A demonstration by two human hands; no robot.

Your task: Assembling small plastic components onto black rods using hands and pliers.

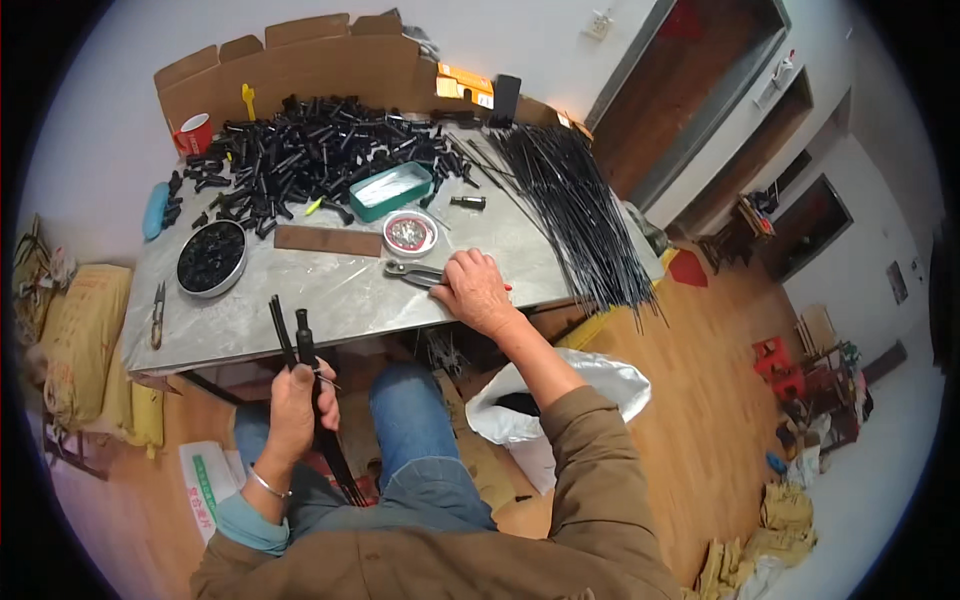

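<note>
My left hand point(300, 400) is closed around several thin black rods point(281, 330) and a black stepped tubular piece point(304, 340), held upright above my lap before the table's front edge. The rods' lower ends hang down between my legs. My right hand point(475, 290) rests on the tabletop, its fingers curled over the handles of metal pliers point(408, 270) with jaws pointing left. A bit of red shows by its far side. Beyond it stand a small round white dish point(410, 233) of little metal pieces and a single black tubular piece point(468, 202).
A heap of black tubular parts point(310, 150) lies against a cardboard screen point(300, 65). Around it are a green tray point(390, 190), brown bar point(328, 240), filled bowl point(212, 258), cutter point(158, 315) and long black rods point(575, 210). A white sack point(615, 375) stands below.
</note>
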